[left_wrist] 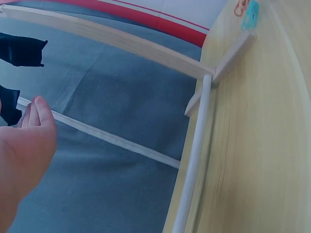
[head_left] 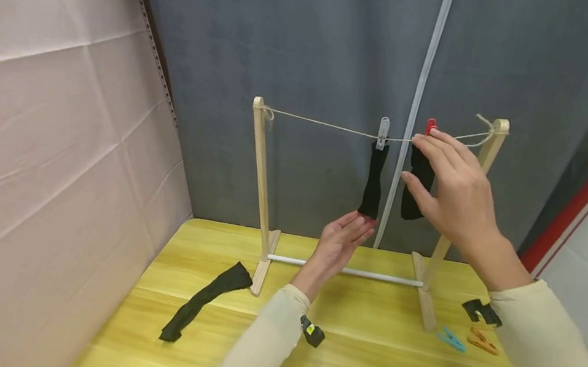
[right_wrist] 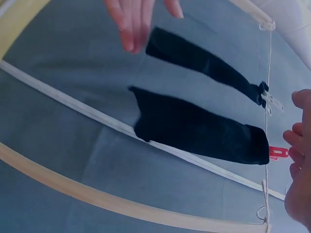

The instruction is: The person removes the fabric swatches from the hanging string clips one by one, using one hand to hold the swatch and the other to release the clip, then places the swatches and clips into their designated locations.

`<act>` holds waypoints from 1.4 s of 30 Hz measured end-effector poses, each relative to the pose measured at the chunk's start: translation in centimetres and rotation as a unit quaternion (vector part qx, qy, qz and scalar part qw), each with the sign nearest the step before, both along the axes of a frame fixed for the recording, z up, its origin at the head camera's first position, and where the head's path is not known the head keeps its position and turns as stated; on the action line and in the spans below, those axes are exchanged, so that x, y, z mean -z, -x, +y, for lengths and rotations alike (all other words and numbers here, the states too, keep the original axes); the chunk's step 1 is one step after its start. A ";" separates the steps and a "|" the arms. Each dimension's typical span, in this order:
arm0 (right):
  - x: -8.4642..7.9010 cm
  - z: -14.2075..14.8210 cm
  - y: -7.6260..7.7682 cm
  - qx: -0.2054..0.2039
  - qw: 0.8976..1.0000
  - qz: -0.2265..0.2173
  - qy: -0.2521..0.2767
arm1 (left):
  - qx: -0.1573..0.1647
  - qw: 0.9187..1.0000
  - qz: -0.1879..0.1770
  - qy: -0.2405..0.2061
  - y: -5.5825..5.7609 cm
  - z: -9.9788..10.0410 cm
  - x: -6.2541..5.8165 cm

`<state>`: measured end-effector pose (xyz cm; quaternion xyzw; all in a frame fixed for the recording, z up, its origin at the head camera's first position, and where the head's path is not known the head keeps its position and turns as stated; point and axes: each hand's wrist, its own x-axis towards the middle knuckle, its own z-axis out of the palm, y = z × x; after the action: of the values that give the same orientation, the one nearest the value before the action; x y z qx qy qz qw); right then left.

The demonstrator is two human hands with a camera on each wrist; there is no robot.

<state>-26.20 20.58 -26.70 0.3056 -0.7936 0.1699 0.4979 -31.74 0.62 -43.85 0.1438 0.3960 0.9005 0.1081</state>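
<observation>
Two black socks hang from a string line, the left sock [head_left: 374,182] under a grey clothespin [head_left: 383,133] and the right sock [right_wrist: 201,126] under a red clothespin [right_wrist: 278,153]. My left hand [head_left: 341,239] is raised with fingers extended, fingertips right at the left sock's lower end. Beside the red clothespin is my right hand [head_left: 457,189], its fingers loosely bent and partly covering the right sock in the head view. Nothing shows gripped in either hand. A third black sock [head_left: 208,299] lies on the table at the left.
The line is tied between two wooden posts [head_left: 262,173] joined low down by a white rod [head_left: 382,277]. A blue clothespin [head_left: 453,339] and an orange clothespin [head_left: 483,341] lie on the table [head_left: 359,366] at right. A grey curtain [head_left: 316,56] stands behind.
</observation>
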 end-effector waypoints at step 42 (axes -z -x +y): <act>-9.4 -2.5 4.2 0.016 0.969 -0.202 -0.142 | -0.002 0.997 0.046 -0.059 2.3 2.2 -0.3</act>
<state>-30.37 18.12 -17.34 0.3197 -0.8985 0.1056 0.2815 -34.07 2.78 -43.58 0.1908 0.3470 0.9148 0.0792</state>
